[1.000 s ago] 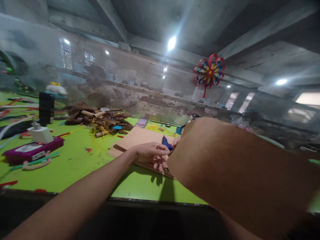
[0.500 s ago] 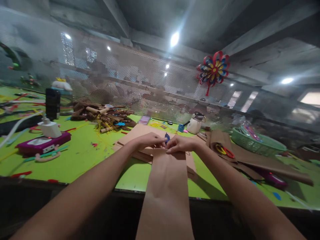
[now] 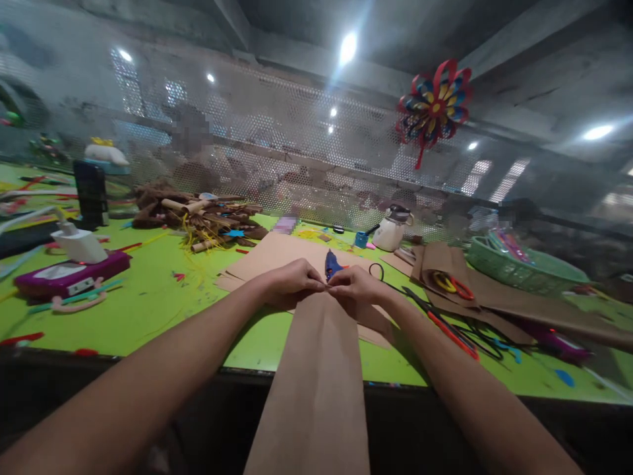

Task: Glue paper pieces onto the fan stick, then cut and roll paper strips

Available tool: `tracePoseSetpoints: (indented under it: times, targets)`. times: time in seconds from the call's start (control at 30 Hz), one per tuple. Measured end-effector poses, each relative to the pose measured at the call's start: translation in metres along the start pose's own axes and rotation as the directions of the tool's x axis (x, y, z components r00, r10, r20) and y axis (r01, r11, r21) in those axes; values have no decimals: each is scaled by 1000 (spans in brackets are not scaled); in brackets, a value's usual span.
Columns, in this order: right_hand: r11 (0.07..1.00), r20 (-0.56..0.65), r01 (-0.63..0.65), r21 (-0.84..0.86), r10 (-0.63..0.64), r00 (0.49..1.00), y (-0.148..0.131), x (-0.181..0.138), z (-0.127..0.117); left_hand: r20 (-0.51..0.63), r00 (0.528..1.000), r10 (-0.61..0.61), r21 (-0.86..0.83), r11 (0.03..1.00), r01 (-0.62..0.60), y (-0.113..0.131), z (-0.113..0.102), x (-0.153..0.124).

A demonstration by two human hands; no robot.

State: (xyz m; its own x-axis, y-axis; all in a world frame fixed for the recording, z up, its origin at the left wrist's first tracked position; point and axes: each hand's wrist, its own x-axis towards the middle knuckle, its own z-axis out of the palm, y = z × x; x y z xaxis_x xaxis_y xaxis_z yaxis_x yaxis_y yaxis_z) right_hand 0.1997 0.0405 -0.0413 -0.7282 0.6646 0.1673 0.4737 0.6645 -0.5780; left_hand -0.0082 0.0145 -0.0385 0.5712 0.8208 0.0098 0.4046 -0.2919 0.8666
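A long strip of brown paper (image 3: 316, 382) hangs over the table's front edge toward me. My left hand (image 3: 299, 278) pinches its far end from the left. From the right, my right hand (image 3: 355, 285) pinches the same end, the fingertips of both hands nearly meeting. A crease runs lengthwise down the strip from there. Just behind my fingers a blue glue gun (image 3: 332, 264) lies on a stack of flat brown paper sheets (image 3: 281, 252), its lower part hidden by my right hand.
On the right lie scissors with a red handle (image 3: 452, 336), brown paper rolls (image 3: 445, 264) and a green basket (image 3: 524, 267). Paper scraps (image 3: 212, 227) are heaped at back left, near a purple power strip (image 3: 74, 274). A white jug (image 3: 390, 227) stands behind.
The strip's far end has gone from nearly flat to pinched into a lengthwise crease. My hands have come closer together, and more of the glue gun shows. The view has shifted slightly.
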Motion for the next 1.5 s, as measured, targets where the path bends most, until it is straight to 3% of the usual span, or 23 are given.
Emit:
tracePoseSetpoints:
  times: [0.13, 0.23, 0.37, 0.47, 0.57, 0.73, 0.93, 1.2, 1.5]
  targets:
    - [998, 1, -30, 51, 30, 1000, 6, -3, -2, 2, 999, -48, -62, 997, 48, -1, -1, -4]
    - [998, -26, -19, 67, 20, 999, 11, -2, 2, -31, 999, -12, -34, 999, 11, -4, -1, -3]
    - [996, -72, -35, 79, 40, 997, 12, -1, 11, -67, 996, 60, 197, 979, -46, -5, -2, 3]
    - [997, -96, -44, 59, 49, 994, 12, 0, 15, -44, 991, 129, 415, 904, -99, -3, -2, 9]
    - [996, -101, -72, 52, 77, 992, 12, 0, 16, -58, 985, 164, 498, 859, -114, -4, 1, 15]
    - [990, -108, 3, -139, -18, 994, 5, -1, 16, -49, 960, 275, 602, 776, -191, -13, 4, 21]
    - [909, -32, 112, -402, -137, 990, -8, -2, 10, 10, 935, 355, 692, 672, -262, -11, 4, 22]
    - [865, 6, 71, -497, -78, 997, -15, -5, 6, -45, 970, 239, 660, 736, -151, -1, 5, 18]
    - [782, 6, 59, -621, -70, 998, -18, -11, 10, -25, 959, 283, 757, 632, -166, 2, 6, 13]
